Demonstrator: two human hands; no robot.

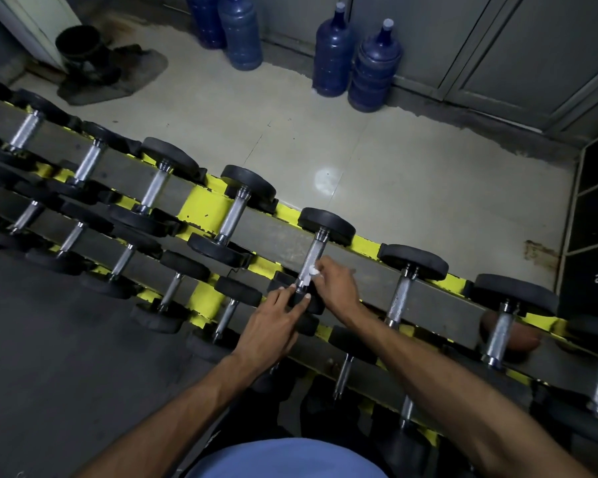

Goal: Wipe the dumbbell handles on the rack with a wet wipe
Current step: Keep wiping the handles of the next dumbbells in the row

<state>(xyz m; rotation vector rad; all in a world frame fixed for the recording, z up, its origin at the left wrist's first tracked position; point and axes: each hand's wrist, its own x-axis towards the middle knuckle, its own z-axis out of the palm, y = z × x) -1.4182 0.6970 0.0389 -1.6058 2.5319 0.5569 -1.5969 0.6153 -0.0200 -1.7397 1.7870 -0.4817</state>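
Far left, at ten o'clock, a black bucket (78, 46) sits on a dark mat (118, 77). Blue water jugs (373, 70) line the wall at twelve o'clock. No label readable on them.

The yellow-and-grey rack (204, 201) cuts across from nine o'clock down to four o'clock, two tiers, black-headed dumbbells all along it.

Dead centre, here's the action. The left hand (273, 319) reaches in from six o'clock, fingers stretched out and slightly apart, tips resting on the near head (313, 307) of one top-tier dumbbell (327, 224). Just right of it, the right hand (337, 282) has its fingers curled tight, pinching a white wet wipe (313, 270) against the lower part of that dumbbell's knurled steel handle (310, 251). The wipe touches the handle just above the near collar.

Over at three o'clock, dark lockers (591, 236) carry white numbers: 14 and, below it, 15. The number above them is too cut off to read.
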